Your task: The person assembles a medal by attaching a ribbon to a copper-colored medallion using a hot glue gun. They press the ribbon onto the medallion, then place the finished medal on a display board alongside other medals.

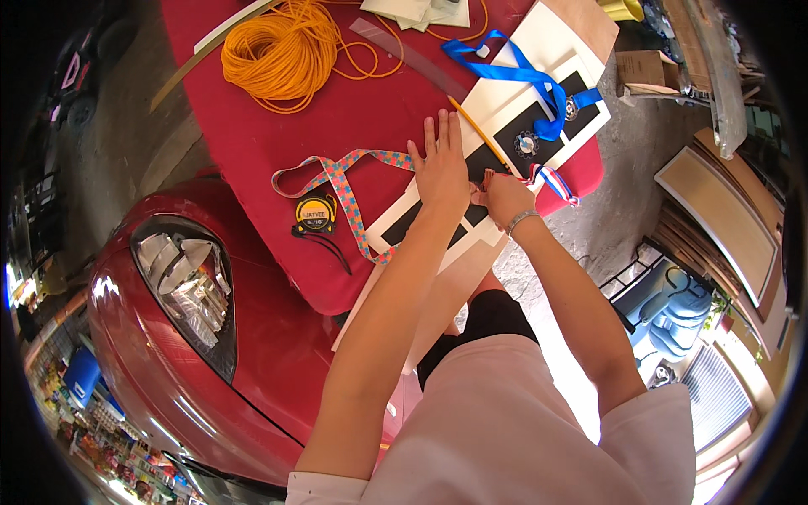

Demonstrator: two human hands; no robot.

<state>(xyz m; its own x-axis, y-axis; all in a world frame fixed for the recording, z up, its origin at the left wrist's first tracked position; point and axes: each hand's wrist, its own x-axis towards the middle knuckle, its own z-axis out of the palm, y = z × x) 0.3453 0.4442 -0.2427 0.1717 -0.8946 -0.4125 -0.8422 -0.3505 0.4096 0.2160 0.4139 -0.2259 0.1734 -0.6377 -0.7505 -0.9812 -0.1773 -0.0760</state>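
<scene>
My left hand (442,172) lies flat with its fingers stretched out on a long white frame with black panels (404,220). Close beside it, the fingers of my right hand (509,200) are pinched together over the frame; what is between them is hidden. A red, white and blue striped ribbon (555,185) comes out beyond that hand. Just past the hands lies a yellow pencil (478,133). Farther along the frame are a blue ribbon (551,126) and a round medal (527,145). A colourful puzzle-patterned lanyard (339,181) loops left of my left hand.
On the red-covered table (278,244) are a yellow-black tape measure (316,215), a coil of orange cord (282,55) and a clear ruler (408,57). A red car (177,311) stands against the left side. Boards (724,223) lean at the right.
</scene>
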